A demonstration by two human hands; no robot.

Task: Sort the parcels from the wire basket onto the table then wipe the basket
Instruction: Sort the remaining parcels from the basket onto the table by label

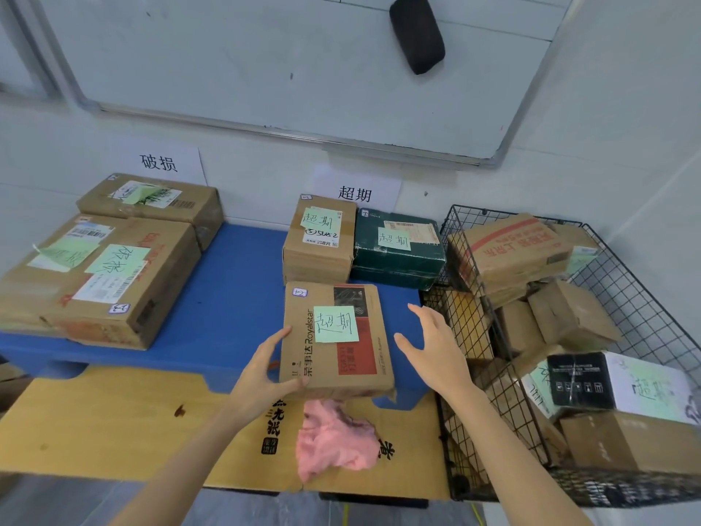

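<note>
A flat brown Royalstar parcel [333, 339] with a green note lies at the front of the blue table [231, 298]. My left hand [265, 377] grips its near left corner. My right hand [436, 351] hovers open just right of the parcel, apart from it. Behind the parcel stand a brown parcel [318, 241] and a dark green parcel [398, 248], both with green notes. Two large brown parcels [98, 275] lie at the table's left. The black wire basket [470, 324] on the right holds several more parcels [569, 317].
A pink cloth [333, 438] lies on flattened yellow cardboard [113, 423] in front of the table. Two paper signs [356, 191] hang on the wall behind the piles. A whiteboard [265, 62] with a black eraser [417, 32] hangs above.
</note>
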